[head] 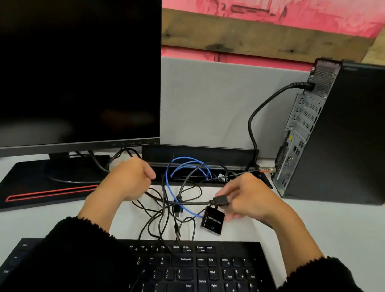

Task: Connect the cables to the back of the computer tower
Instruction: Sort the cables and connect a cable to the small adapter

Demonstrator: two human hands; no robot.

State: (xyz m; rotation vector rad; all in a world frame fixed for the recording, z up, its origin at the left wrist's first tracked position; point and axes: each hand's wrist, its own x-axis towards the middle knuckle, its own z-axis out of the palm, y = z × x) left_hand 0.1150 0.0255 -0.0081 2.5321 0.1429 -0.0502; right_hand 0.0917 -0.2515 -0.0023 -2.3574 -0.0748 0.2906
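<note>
The black computer tower point(361, 135) stands at the right, its perforated rear panel point(300, 126) turned left toward me. A thick black power cable point(255, 120) is plugged in near the panel's top. A tangle of black cables point(165, 206) and a blue cable point(189, 167) lies on the desk between my hands. My right hand point(251, 198) pinches a black plug point(220, 201) just above a small black adapter box point(212, 220). My left hand point(130, 179) is closed around thin black cables left of the tangle.
A dark monitor point(67, 64) on a black base with a red stripe point(42, 189) fills the left. A black keyboard point(192, 282) lies near me under my forearms. A grey partition point(205, 103) and a cable tray run along the desk's back.
</note>
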